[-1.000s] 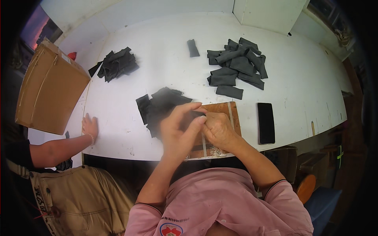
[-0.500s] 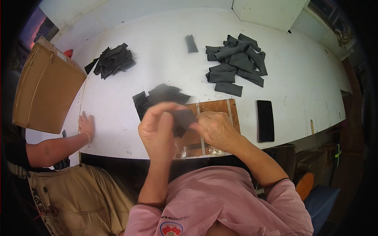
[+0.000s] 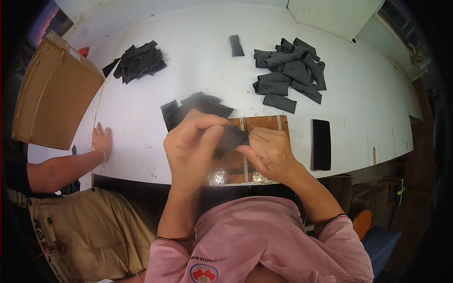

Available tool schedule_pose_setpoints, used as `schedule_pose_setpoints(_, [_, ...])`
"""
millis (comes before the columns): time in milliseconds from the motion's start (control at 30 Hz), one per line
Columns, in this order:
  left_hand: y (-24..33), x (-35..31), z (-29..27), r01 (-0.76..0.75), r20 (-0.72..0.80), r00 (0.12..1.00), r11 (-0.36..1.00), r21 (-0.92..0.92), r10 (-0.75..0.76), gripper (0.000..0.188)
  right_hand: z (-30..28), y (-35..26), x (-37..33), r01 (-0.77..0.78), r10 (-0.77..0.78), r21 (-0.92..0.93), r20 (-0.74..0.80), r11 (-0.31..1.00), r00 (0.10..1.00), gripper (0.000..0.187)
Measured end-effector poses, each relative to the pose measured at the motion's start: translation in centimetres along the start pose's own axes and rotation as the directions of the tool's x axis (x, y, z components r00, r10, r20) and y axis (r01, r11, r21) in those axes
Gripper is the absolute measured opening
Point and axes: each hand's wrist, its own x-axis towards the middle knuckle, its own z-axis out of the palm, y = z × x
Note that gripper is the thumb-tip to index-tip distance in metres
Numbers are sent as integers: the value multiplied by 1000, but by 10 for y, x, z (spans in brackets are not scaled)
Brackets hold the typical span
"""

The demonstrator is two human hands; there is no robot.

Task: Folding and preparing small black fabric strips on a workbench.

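Between my hands, over a brown taped cardboard sheet (image 3: 264,123), is a small dark grey fabric piece (image 3: 232,137). My left hand (image 3: 192,141) pinches its left side between thumb and fingers. The curled fingers and thumb of my right hand (image 3: 270,152) grip its right end, where the cloth looks bunched. Just beyond my left hand lies a small pile of dark fabric pieces (image 3: 200,103), partly hidden by that hand. Farther right rests a heap of grey fabric tubes (image 3: 295,73). One single grey piece (image 3: 236,45) lies apart at the back.
Another dark fabric pile (image 3: 139,62) lies at the back left, near a cardboard box (image 3: 56,94). A black phone (image 3: 321,145) is right of the cardboard sheet. At the left, a co-worker's hand (image 3: 101,141) rests on the white table (image 3: 349,85).
My fingers have shifted on the fabric piece, which was flatter before and now looks bunched at its right end. The view has moved slightly.
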Motion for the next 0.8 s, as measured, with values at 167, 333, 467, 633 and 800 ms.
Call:
schedule_pose_setpoints(167, [-18, 12, 4, 60, -78, 995, 998, -12, -60, 10, 3, 13, 1, -37, 34, 33, 83, 999, 996, 30])
schedule_pose_setpoints(333, [-120, 56, -33, 256, -304, 950, 721, 644, -65, 40, -51, 32, 60, -361, 407, 759, 139, 542, 903, 40])
schedule_pose_setpoints(467, [-159, 77, -30, 296, -260, 955, 419, 858, -143, 34, -34, 67, 32, -527, 649, 591, 7, 610, 760, 42])
schedule_pose_setpoints(633, [-169, 80, -31, 236, -163, 971, 609, 757, -174, 21, -12, 34, -38, -605, 654, 621, 189, 498, 733, 31])
schedule_pose_setpoints(800, [-134, 76, -42, -115, -62, 949, 523, 844, 309, 11, 2, 5, -48, -672, 598, 470, 322, 573, 734, 25])
